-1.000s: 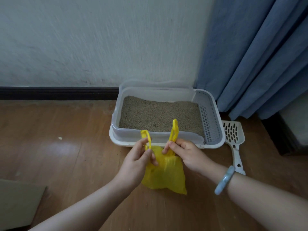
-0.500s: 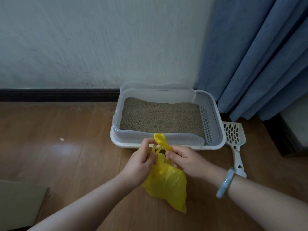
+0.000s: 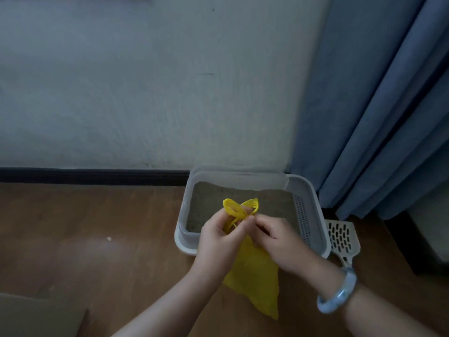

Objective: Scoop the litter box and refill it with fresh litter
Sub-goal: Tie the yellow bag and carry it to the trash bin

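A small yellow bag (image 3: pixel 255 276) is being held up just in front of the litter box (image 3: pixel 313 190), its body hanging down between the two wrists and its handles (image 3: pixel 239 207) crossed into loops right above the fingers. The left hand (image 3: pixel 221 239) is pinched shut on the bag's neck and one handle, and the right hand (image 3: pixel 279 239) is closed on the other side of the same knot area — both hands are touching each other there. A pale blue bangle (image 3: pixel 337 293) is worn on the right wrist.

Behind the bag, the box is sat on the wooden floor (image 3: pixel 97 251) against the wall (image 3: pixel 145 93), filled with greyish litter (image 3: pixel 267 200) that looks pretty level. A white slotted scoop (image 3: pixel 342 237) is lying on the floor just beside the box's right edge. Blue curtains (image 3: pixel 376 105) are hung to the right, and a bit of cardboard (image 3: pixel 41 317) is seen in the bottom left corner.
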{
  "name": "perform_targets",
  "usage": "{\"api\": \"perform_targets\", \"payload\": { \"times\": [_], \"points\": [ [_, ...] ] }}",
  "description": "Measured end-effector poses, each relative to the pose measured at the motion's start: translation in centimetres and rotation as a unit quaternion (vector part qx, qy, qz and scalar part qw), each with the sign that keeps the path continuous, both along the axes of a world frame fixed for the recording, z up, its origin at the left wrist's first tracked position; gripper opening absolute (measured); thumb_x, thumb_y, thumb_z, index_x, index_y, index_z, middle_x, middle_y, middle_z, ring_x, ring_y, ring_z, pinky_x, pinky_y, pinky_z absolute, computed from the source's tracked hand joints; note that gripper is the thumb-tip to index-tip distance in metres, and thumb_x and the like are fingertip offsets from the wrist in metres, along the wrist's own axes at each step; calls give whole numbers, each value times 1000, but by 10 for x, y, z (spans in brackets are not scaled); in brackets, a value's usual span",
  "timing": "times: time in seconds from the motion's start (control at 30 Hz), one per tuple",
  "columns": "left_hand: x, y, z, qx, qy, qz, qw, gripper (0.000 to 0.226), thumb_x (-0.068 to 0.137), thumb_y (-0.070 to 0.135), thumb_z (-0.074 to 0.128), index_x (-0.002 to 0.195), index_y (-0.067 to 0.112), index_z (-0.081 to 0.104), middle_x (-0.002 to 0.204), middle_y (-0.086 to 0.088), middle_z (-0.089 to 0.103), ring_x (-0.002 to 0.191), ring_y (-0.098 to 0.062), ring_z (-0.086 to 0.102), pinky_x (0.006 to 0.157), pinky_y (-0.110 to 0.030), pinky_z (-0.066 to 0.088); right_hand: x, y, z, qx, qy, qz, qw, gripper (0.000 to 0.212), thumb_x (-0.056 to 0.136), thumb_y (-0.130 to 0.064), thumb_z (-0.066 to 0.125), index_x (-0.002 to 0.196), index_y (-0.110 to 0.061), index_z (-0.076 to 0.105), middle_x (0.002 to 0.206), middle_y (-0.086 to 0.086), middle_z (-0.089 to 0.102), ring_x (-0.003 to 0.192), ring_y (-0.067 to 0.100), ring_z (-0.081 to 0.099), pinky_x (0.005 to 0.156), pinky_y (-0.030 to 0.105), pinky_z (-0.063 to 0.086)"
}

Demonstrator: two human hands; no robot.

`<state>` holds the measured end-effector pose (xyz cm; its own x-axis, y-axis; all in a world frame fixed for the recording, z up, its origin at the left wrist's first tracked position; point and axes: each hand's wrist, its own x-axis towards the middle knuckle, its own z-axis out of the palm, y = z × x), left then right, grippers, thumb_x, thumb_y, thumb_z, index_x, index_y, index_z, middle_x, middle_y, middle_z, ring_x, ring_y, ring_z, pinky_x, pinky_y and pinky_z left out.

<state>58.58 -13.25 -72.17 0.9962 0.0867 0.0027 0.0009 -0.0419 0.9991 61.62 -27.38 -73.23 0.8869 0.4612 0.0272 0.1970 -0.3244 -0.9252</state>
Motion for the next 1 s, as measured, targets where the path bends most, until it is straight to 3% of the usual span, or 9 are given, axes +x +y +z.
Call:
{"api": "perform_targets", "payload": {
  "times": [0.07,0.23,0.47,0.57,0.63,0.73,0.83,0.93,1.0],
  "points": [
    [7,2,20,3,-23,21,1000,12,86,8,65,88,18,72,75,13,71,77,0,65,71,-16,47,5,5,17,11,-8,-4,1000,30,94,-36,48,78,-16,63,59,-6,49,56,3,42,51,23,33],
    [18,15,66,-14,-32,32,999,13,86,6,64,84,15,73,67,13,70,69,3,63,65,-12,45,13,23,56,92,37,0,995,22,90,-42,51,72,-39,63,59,-15,50,60,1,41,55,19,33],
    [15,43,175,5,3,65,998,16,83,13,70,68,20,73,59,7,62,58,-4,54,58,-16,43,11,54,154,131,58,-18,990,27,84,-53,57,80,-28,65,68,-8,55,68,6,47,63,27,38],
    [5,53,242,-1,18,65,998,4,79,20,75,75,22,74,70,-2,70,69,-9,61,69,-26,49,2,66,218,150,87,-24,985,36,80,-53,60,90,-19,67,74,5,60,72,11,50,66,34,42],
    [-3,60,296,-8,21,72,997,10,81,13,73,76,22,75,72,2,72,71,-8,64,66,-20,49,-5,74,272,167,118,-23,979,37,78,-50,63,98,-20,69,87,10,68,81,12,58,74,33,47],
    [-19,67,381,-24,21,70,997,18,86,-2,61,80,11,73,69,7,70,65,-2,62,57,-10,42,-19,82,355,179,146,-17,973,30,75,-45,68,95,-22,68,82,3,67,80,13,58,72,27,47],
    [-35,78,462,-38,16,64,997,15,88,-4,57,83,2,70,66,6,67,60,-4,58,54,-10,40,-30,85,444,225,195,12,955,31,78,-21,65,109,-24,65,97,18,66,89,22,63,76,31,52],
    [-53,90,535,-28,19,61,998,7,86,7,65,83,12,69,68,4,65,60,-10,56,56,-15,43,-36,90,530,278,275,41,920,47,76,-13,60,122,-25,59,100,15,65,89,25,64,74,32,53],
    [-65,97,577,-27,21,68,997,7,82,17,68,87,22,67,72,2,66,64,-11,59,60,-21,46,-41,99,577,275,271,56,921,46,77,-18,66,122,-25,60,100,17,63,90,28,63,78,37,52]
  ]
}}
